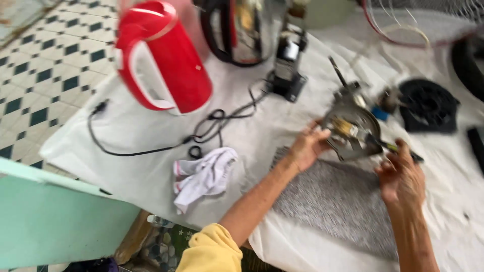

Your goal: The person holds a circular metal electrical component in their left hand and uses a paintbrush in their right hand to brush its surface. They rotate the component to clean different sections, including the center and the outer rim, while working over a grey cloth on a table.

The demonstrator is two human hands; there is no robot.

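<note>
We are gripping the metal motor assembly [350, 132] above the cloth-covered surface [151, 166]: left hand [308, 147] fingers clasping its edge, right hand [401, 176] closed on a screwdriver [398, 148]. A slip could gouge our 2 hands.

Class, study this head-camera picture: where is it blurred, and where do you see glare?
Head view: motion blur smears the whole frame, worst on the red kettle and both the left hand and right hand; glare on the shiny metal vessel; even daylight, soft shadows.
</note>
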